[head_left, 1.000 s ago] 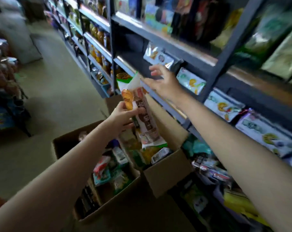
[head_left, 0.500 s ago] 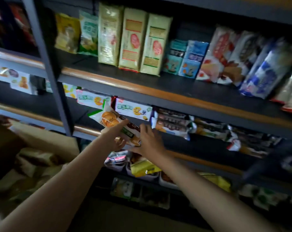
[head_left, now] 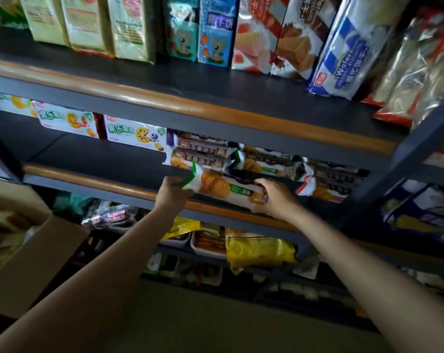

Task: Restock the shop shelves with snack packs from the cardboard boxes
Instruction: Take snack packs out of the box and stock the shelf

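Observation:
A long white snack pack (head_left: 223, 188) with an orange biscuit picture and a green label lies across the front of the middle shelf (head_left: 93, 180). My left hand (head_left: 171, 193) grips its green left end. At the pack's right end, my right hand (head_left: 275, 198) has its fingers closed over it. Just behind, several matching packs (head_left: 200, 155) are stacked in a row on the same shelf. A corner of the cardboard box (head_left: 35, 261) shows at the lower left, its contents blurred.
White fruit-print packs (head_left: 135, 132) stand left of the stack, with bare shelf in front of them. The upper shelf (head_left: 215, 104) carries upright biscuit and wafer packs. Below are trays and a yellow bag (head_left: 259, 249). A dark upright post (head_left: 404, 159) rises at the right.
One second ago my left hand held the pack over the box. It has since moved right to the shelf, my right hand has taken its other end, and it now lies flat.

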{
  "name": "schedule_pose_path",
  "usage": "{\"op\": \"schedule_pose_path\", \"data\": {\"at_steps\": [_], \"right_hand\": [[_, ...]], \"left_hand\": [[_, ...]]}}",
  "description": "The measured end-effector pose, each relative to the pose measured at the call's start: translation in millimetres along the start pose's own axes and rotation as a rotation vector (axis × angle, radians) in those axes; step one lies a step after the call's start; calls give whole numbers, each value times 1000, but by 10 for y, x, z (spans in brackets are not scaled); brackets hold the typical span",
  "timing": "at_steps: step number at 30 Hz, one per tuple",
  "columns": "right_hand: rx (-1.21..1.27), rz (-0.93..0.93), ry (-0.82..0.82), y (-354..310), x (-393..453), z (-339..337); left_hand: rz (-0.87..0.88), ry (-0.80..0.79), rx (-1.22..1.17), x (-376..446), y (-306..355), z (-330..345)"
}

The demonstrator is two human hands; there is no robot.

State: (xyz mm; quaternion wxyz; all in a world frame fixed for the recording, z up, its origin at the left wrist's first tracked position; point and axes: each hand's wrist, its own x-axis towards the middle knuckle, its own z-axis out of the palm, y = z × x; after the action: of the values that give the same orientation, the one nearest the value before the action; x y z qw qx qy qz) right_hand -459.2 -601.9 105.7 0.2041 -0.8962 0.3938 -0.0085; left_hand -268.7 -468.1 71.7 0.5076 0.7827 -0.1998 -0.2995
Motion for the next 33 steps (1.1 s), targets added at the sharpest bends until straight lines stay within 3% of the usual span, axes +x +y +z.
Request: {"op": "schedule_pose_path", "data": {"at_steps": [3, 7, 12, 18, 22, 27, 33], "right_hand": [[-28, -68, 79, 241, 53, 69], [-32, -20, 222, 566, 234, 260], [-125, 82, 343, 921, 526, 351], [-176, 64, 325, 1310, 981, 500], [-286, 95, 459, 1427, 1151, 561], [-267, 144, 417, 1399, 1133, 686], [-202, 46, 397, 1165, 781, 633]], "left_hand": [[115, -2, 170, -3, 12, 220], [328, 4, 524, 42, 42, 452], [439, -148, 602, 316, -6, 896], [550, -266, 675, 794, -103, 1450], [569, -276, 684, 1030, -163, 1631], [473, -335, 741, 1027, -166, 1710], [393, -119, 621, 743, -162, 1402]]}}
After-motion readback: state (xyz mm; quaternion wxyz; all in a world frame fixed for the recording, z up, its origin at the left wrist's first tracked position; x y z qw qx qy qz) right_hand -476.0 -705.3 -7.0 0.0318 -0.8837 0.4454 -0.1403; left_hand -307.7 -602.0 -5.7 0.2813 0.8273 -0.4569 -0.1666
